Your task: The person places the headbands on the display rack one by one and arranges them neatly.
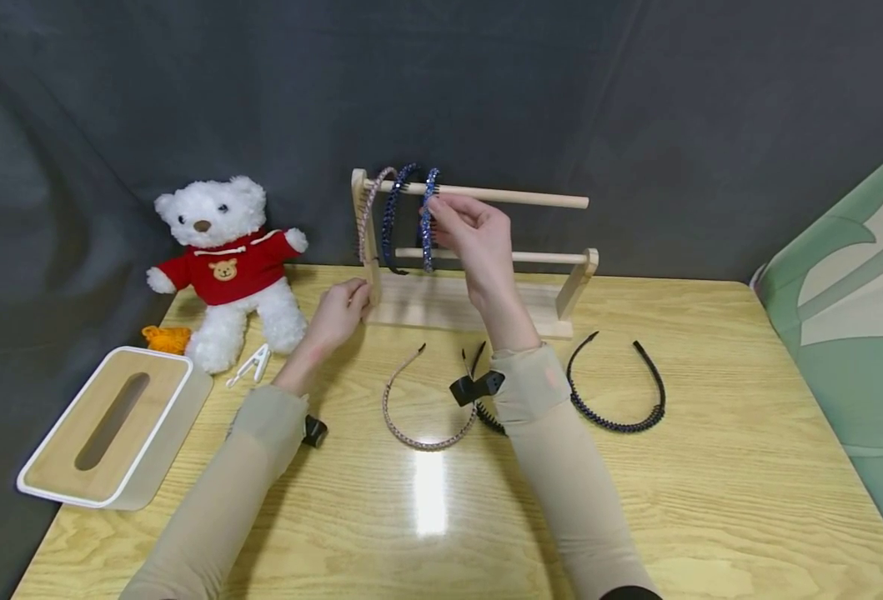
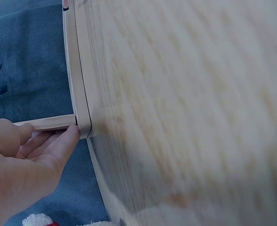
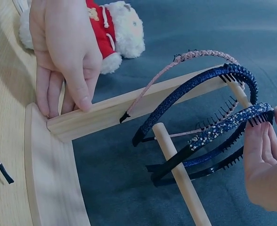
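A wooden headband rack (image 1: 441, 302) stands at the back of the table, with two rods between its uprights. My right hand (image 1: 479, 242) pinches a glittery blue headband (image 3: 232, 123) hung over the upper rod. To its left on that rod hang a dark blue headband (image 1: 390, 217) and a pink headband (image 1: 367, 218). The rack's left upright (image 3: 96, 117) is held low down between the thumb and fingers of my left hand (image 1: 336, 312). On the table lie a pink headband (image 1: 429, 446), a black headband (image 1: 621, 427) and a dark headband (image 1: 489, 417) partly hidden by my right wrist.
A white teddy bear (image 1: 231, 275) in a red sweater sits left of the rack. Nearby are an orange bundle (image 1: 167, 339), a white clip (image 1: 252, 364) and a tissue box (image 1: 114, 433) with a wooden lid. A dark curtain (image 1: 674, 150) hangs behind the table.
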Demonstrator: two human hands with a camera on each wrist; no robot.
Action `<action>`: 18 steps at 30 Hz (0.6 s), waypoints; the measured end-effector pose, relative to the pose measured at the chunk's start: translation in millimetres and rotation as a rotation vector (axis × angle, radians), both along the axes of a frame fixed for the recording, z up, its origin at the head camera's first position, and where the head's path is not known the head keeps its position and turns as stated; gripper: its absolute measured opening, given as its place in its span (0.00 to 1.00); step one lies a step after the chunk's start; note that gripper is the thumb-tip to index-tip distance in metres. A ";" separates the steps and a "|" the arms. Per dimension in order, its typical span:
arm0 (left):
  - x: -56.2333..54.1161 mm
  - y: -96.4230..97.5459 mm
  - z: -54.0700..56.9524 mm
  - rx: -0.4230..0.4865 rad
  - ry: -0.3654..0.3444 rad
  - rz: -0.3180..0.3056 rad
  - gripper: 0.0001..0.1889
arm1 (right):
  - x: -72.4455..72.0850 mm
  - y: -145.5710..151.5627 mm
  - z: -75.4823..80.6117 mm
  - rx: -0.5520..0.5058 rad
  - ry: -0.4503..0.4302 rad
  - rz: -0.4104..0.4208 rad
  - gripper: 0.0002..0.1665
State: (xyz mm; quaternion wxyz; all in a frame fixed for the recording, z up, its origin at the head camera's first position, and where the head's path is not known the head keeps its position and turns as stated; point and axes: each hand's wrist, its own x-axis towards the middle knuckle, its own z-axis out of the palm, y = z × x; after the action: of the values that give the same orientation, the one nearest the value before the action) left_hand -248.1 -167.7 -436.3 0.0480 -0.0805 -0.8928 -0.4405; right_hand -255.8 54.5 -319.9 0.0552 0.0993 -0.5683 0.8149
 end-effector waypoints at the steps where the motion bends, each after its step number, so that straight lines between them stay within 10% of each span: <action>1: 1.5 1.0 2.1 -0.008 -0.001 0.006 0.19 | 0.1 -0.2 -0.1 -0.004 -0.002 0.002 0.03; 8: 3.7 3.7 5.2 -0.018 -0.006 0.010 0.18 | 1.4 2.0 -2.6 -0.017 -0.024 0.002 0.06; 14: -19.7 -11.9 -30.8 0.044 0.022 -0.022 0.19 | 1.9 3.0 -5.2 -0.022 -0.035 0.030 0.11; 18: -11.9 -7.2 -16.9 0.031 0.023 -0.011 0.19 | 2.2 3.3 -4.7 -0.012 -0.040 0.031 0.14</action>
State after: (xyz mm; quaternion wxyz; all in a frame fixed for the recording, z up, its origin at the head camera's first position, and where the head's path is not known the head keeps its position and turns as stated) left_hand -259.9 -175.0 -453.2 0.0569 -0.0895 -0.8849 -0.4536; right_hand -253.6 57.8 -324.6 0.0319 0.0913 -0.5628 0.8209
